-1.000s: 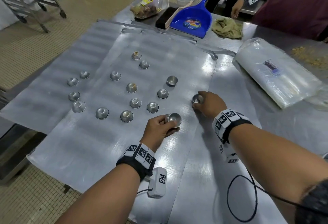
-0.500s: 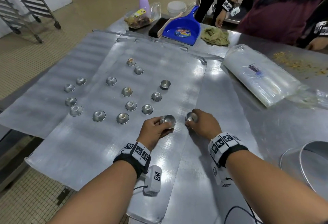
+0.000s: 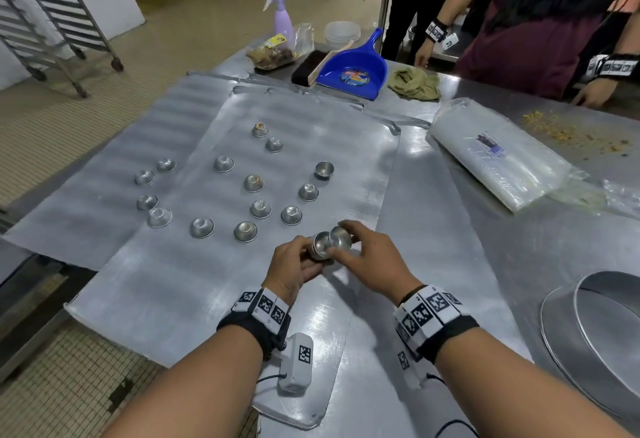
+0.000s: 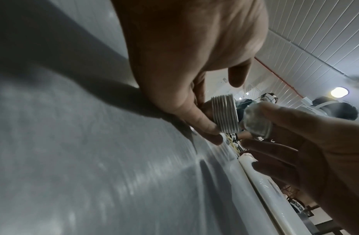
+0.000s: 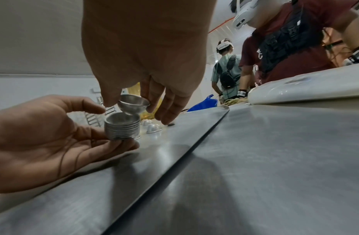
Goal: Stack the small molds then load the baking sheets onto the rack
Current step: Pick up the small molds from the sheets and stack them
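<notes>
Hands meet in the lower middle of the head view, just above the near baking sheet (image 3: 180,281). Our left hand (image 3: 294,269) holds a stack of small molds (image 5: 122,128), mouth up; the fingers curl under its base and the thumb presses against its side, as the right wrist view shows. Our right hand (image 3: 372,261) pinches 1 single mold (image 5: 133,104) by the rim between thumb and forefinger, while the other fingers (image 5: 170,109) hang spread and point down. This mold is tilted, and its round bottom touches the open mouth of the stack or sits just above it; we cannot tell which. In the left wrist view the stack shows about 8 rims pressed close together. Loose molds (image 3: 246,231) lie on the sheets in the middle and left of the head view, nearly all mouth down, and 1 upright mold (image 3: 324,169) stands further right. The second baking sheet (image 3: 86,174) lies at left, partly under the first. The rack (image 3: 52,21) stands on the floor in the upper left corner. A blue dustpan (image 3: 353,70) lies at the upper middle of the table.
</notes>
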